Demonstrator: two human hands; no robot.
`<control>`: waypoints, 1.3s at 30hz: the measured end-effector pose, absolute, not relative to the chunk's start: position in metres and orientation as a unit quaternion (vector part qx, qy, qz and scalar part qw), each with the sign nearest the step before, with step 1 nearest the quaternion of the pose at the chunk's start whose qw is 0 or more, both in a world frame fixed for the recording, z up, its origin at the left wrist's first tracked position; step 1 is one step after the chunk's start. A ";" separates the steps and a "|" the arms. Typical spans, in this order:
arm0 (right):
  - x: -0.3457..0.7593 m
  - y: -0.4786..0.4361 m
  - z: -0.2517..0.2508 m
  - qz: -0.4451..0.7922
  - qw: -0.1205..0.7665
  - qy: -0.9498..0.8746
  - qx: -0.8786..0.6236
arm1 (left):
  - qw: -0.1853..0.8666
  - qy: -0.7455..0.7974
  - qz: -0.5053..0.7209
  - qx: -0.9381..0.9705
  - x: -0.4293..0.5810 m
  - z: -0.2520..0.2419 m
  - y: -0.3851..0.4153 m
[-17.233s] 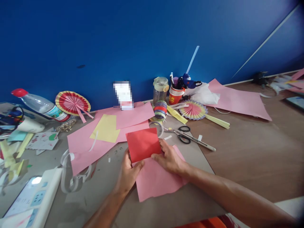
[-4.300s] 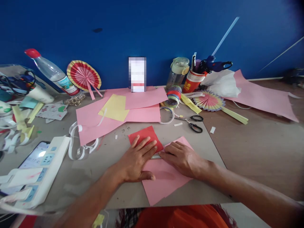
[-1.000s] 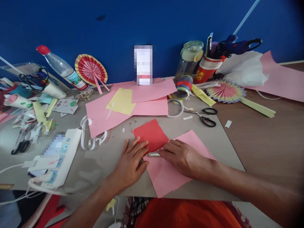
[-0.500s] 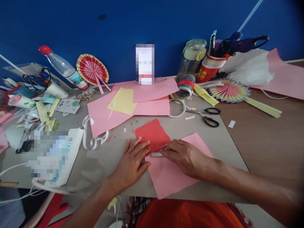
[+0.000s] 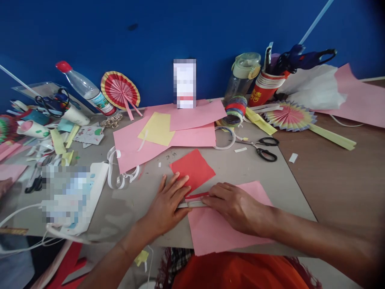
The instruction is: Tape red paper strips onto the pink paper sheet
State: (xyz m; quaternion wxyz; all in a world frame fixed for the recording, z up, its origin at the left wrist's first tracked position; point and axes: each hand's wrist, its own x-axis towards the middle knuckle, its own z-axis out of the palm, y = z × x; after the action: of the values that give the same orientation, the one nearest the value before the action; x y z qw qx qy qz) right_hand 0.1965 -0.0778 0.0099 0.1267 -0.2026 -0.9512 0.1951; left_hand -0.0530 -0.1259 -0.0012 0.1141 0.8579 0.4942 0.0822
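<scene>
My left hand [image 5: 170, 200] lies with fingers spread over the near-left edge of a red paper square [image 5: 194, 168]. Its thumb is beside the tip of a slim light-grey tool [image 5: 197, 204] that looks like a utility knife. The fingers of my right hand [image 5: 231, 202] are closed around the other end of this knife, above a pink paper sheet [image 5: 225, 235]. A narrow red paper strip [image 5: 197, 196] runs just above the knife, between both hands. A gap shows between strip and square on the right; the left end is hidden under my left fingers.
Black-handled scissors [image 5: 264, 148] and a tape roll [image 5: 225, 138] lie behind my right hand. A yellow sheet [image 5: 158, 128] rests on more pink paper. A white power strip [image 5: 96, 184] is at left. A phone [image 5: 184, 84], bottles and paper fans stand along the blue wall.
The knife and my right hand have come slightly nearer to me. A red strip now shows apart from the red square on its right side. My left hand stays on the paper.
</scene>
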 end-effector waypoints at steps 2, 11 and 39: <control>0.206 -0.073 0.014 0.195 0.122 -0.949 -0.217 | 0.108 0.497 0.095 0.856 -0.054 -0.002 -0.127; 0.256 -0.024 0.010 0.123 0.179 -0.915 -0.341 | 0.085 0.516 0.107 0.845 -0.048 0.003 -0.133; 0.241 -0.067 0.010 0.099 0.147 -0.947 -0.267 | -0.018 0.489 0.138 0.861 -0.032 0.003 -0.147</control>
State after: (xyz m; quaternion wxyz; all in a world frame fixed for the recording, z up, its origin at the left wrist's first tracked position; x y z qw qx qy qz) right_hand 0.2413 -0.0668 0.0101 0.1468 -0.2666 -0.9475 0.0987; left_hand -0.0321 -0.1468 0.0032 -0.0176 0.8610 0.4891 0.1383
